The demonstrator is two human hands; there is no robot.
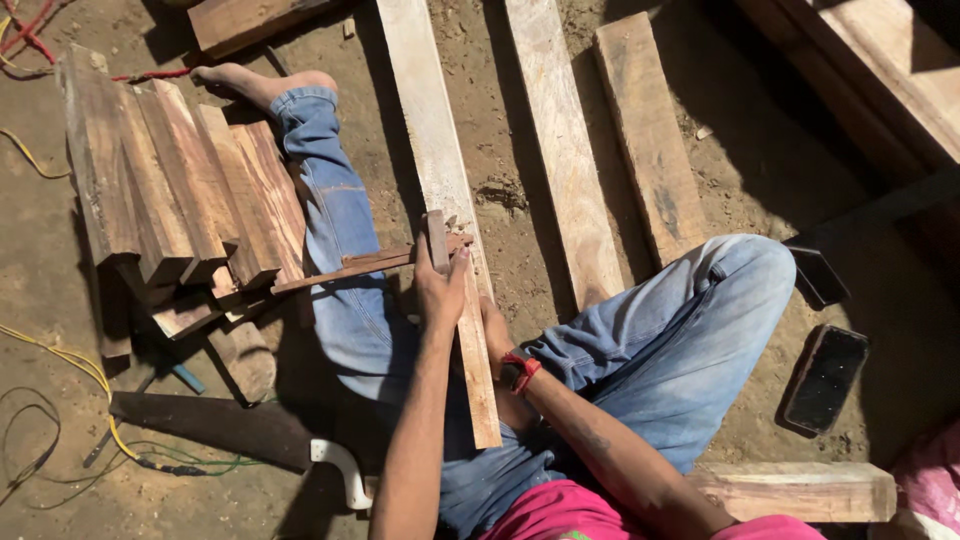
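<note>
I sit on the dirt floor in blue jeans, with a long pale plank (440, 180) lying across my lap. My left hand (440, 290) grips a wooden square (436, 240), a short dark block with a thin slat (340, 272) running left over my thigh. The block is pressed against the plank's face. My right hand (494, 328), a red band on its wrist, holds the plank's right edge just below the square. The plank partly hides its fingers.
Stacked dark boards (170, 190) lie to the left. A hand saw (220, 425) with a white handle and yellow cables (60, 360) are at lower left. Two more planks (560, 150) (645, 130) lie ahead. A dark phone (825, 378) and a wooden block (800, 490) are on the right.
</note>
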